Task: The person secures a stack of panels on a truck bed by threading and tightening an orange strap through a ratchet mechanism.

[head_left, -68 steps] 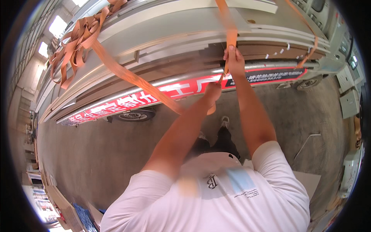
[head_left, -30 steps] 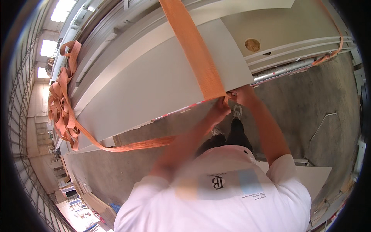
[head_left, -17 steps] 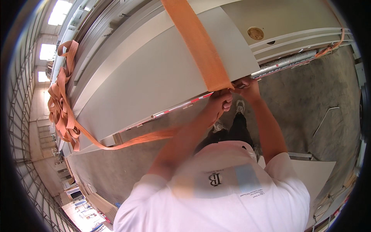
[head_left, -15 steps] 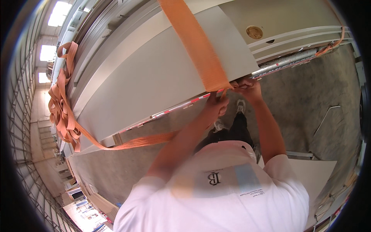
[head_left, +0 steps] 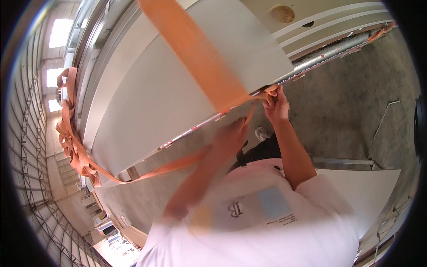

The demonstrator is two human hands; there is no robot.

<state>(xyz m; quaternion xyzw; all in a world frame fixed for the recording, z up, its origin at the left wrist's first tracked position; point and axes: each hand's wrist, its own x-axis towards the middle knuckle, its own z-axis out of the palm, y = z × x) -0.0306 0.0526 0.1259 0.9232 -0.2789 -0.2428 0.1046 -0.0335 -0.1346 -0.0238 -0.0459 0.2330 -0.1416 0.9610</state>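
Note:
A wide orange webbing strap (head_left: 195, 58) runs down across a large light grey panel (head_left: 151, 84) to the near edge of the load. There it narrows and bunches beneath the edge. My right hand (head_left: 276, 106) is closed on the bunched strap, its fingers up against the rail. Lower and to the left, my left hand (head_left: 230, 132) is smeared by motion, closed round a taut length of the same strap. From that hand the loose tail trails left to a tangled orange heap (head_left: 73, 138) hanging at the panel's far left end.
A rail with red and white marks (head_left: 187, 133) follows the panel's edge, and a silver tube (head_left: 329, 55) continues it rightward. A beige board with a round hole (head_left: 282, 14) lies at the upper right. On the concrete floor (head_left: 338, 107) a white sheet (head_left: 364, 191) leans at right.
My left hand has drawn away from the edge, down and to the left, pulling a length of strap. My right hand stays by the rail. The view has shifted slightly.

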